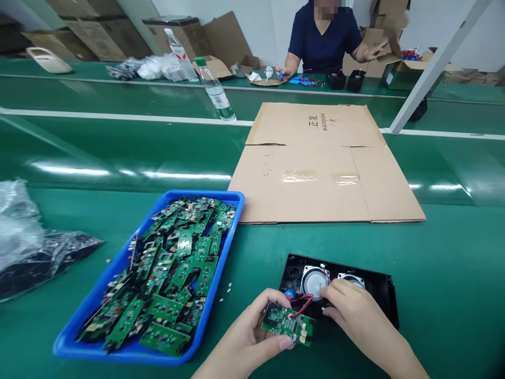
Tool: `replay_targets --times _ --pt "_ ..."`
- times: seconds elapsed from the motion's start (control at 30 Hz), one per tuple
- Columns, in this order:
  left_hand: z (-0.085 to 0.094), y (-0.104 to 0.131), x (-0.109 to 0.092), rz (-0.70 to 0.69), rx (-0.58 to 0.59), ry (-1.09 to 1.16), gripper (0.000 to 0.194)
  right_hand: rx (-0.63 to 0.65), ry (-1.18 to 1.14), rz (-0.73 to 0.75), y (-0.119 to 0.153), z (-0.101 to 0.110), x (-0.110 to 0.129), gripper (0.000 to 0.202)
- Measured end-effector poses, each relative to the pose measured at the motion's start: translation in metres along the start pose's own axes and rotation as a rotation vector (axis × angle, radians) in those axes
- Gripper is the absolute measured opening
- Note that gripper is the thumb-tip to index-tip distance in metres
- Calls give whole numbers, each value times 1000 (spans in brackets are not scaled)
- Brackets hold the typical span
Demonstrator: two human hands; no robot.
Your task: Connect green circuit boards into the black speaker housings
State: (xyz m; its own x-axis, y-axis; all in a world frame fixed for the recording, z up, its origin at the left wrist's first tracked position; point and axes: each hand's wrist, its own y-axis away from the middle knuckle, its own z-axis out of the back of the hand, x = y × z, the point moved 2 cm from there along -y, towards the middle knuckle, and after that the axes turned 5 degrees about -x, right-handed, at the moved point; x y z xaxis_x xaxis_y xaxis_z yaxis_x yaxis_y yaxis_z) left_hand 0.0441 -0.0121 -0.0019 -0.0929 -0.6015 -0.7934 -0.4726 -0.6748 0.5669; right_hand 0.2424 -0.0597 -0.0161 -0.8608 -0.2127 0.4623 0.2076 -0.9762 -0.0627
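My left hand holds a green circuit board between thumb and fingers, tilted toward me. Red wires run from the board to a blue part by my left fingertips. My right hand is closed in a pinch over a black speaker housing; its fingertips hide whatever they grip. Inside the housing sit two round speakers, the left speaker mostly visible and the right speaker partly covered by my right hand.
Left of my hands, a blue tray holds many green circuit boards. Flattened cardboard lies ahead, and a plastic bottle stands beyond the tray. Bags lie far left. Opposite, a person sits at another bench; a metal post rises right.
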Motion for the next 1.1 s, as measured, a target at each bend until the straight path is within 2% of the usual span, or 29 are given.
replay_targets --times 0.1,0.2,0.37,0.47,0.53,0.77,0.93,1.1 --pt "-4 2 -6 28 -21 8 42 69 -99 -48 3 8 -2 31" --pt "-5 2 -7 53 -46 -18 45 40 -253 -69 8 14 -8 31" --pt "-14 0 -5 30 -91 -3 40 -189 -304 -20 10 16 -13 30" --pt "-21 -2 -3 -46 -142 -24 32 -359 -360 -105 9 16 -12 20" --pt "-25 -3 -2 -109 -168 -67 26 -416 -400 -164 9 15 -10 16" --pt "-33 -7 -1 -244 -241 -247 17 -459 -367 -139 8 16 -3 20" --pt "-33 -9 5 -252 -266 -391 21 -410 -363 -74 5 10 8 19" --pt "-32 -11 7 -313 -275 -525 25 -427 -328 -37 2 3 15 19"
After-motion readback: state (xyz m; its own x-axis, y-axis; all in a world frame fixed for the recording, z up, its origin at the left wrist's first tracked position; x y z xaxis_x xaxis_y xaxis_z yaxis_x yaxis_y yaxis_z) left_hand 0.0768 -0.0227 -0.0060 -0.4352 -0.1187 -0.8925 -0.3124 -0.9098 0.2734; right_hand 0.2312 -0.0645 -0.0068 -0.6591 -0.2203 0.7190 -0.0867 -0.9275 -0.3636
